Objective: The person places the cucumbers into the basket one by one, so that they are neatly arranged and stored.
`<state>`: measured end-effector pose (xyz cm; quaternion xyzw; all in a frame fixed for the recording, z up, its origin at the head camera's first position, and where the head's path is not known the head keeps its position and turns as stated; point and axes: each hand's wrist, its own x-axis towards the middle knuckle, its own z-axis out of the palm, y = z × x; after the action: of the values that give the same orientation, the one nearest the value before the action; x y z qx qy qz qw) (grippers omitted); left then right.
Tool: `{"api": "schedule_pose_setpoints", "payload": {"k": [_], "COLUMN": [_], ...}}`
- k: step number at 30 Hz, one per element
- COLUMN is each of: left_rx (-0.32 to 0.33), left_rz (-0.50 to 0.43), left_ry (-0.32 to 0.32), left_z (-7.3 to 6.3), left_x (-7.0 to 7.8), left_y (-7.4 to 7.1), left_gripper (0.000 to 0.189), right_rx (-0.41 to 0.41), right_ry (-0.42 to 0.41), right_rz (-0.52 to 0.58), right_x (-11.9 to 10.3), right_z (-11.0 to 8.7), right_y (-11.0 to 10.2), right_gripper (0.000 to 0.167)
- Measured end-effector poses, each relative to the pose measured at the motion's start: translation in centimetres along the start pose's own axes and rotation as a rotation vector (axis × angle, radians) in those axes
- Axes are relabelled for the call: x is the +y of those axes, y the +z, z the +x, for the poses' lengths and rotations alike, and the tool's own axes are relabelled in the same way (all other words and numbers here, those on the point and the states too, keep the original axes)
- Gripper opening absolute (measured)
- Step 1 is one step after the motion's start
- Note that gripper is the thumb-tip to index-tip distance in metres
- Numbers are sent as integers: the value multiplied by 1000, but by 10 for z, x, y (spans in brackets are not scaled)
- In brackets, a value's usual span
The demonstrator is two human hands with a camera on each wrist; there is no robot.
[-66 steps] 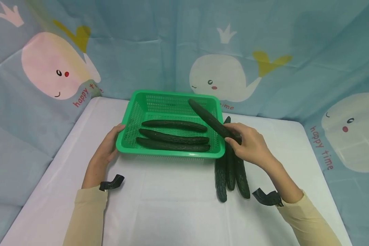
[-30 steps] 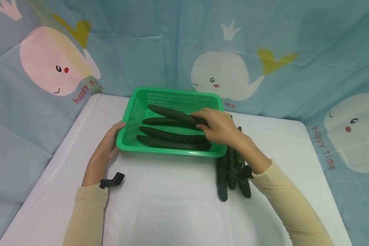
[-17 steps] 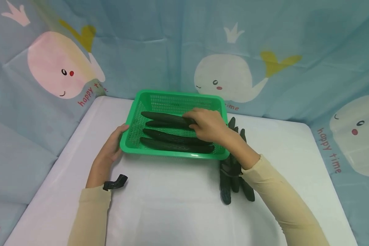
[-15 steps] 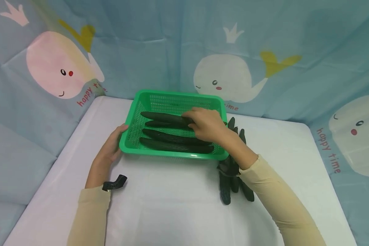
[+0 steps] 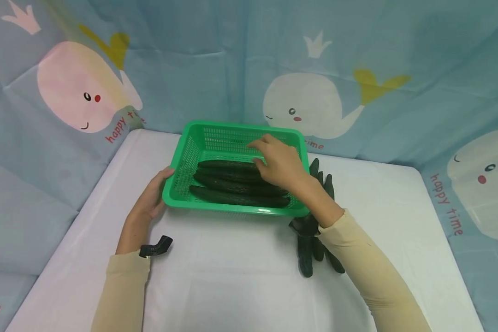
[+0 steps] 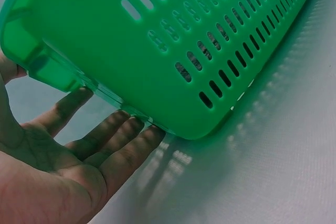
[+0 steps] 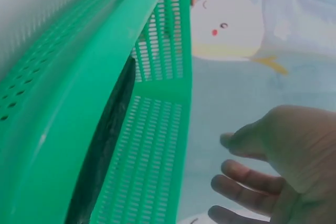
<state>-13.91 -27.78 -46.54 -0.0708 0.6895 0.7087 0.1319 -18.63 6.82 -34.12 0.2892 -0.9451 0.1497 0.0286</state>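
Note:
A green plastic basket (image 5: 236,210) stands on the table with several cucumbers (image 5: 238,198) lying side by side in it. At its left end my left hand (image 5: 151,193) holds the rim. In the left wrist view, the fingers (image 6: 126,156) of that hand reach the outer wall from below, with the thumb up at the rim. My right hand (image 5: 282,163) hovers over the right part of the basket, thumb and fingers parted, holding nothing. It hides the right ends of the rear cucumbers. In the right wrist view, that hand's fingers (image 7: 247,182) are apart from the basket.
Three more cucumbers (image 5: 305,258) lie on the white tabletop (image 5: 232,286) just right of the basket, partly under my right wrist and forearm. A blue curtain (image 5: 216,83) with whale prints hangs close behind the basket. Black straps with cameras are on both wrists.
My right hand carried a cucumber from the right into the basket, laid it behind the others, let it go and rose slightly. The rear cucumbers now lie closer together. My left hand stayed at the rim.

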Motion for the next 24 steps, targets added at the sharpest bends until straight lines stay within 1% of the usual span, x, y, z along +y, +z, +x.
{"api": "schedule_pose_setpoints", "payload": {"k": [3, 9, 13, 18, 24], "left_rx": [0, -2, -4, 11, 16], "left_rz": [8, 7, -6, -3, -1], "left_ry": [2, -18, 6, 31, 18], "left_z": [0, 0, 0, 0, 1], "left_x": [1, 1, -1, -2, -1], "left_y": [1, 2, 1, 4, 3], "left_gripper": [72, 74, 76, 77, 76], "right_rx": [30, -19, -35, -25, -4], "right_ry": [24, 72, 101, 117, 135], "right_rz": [24, 31, 35, 71, 118], "right_x": [6, 17, 24, 32, 36], "right_z": [-7, -25, -35, -47, -60], "right_y": [-4, -6, -4, -3, -2], "right_gripper": [38, 41, 41, 41, 44]}}
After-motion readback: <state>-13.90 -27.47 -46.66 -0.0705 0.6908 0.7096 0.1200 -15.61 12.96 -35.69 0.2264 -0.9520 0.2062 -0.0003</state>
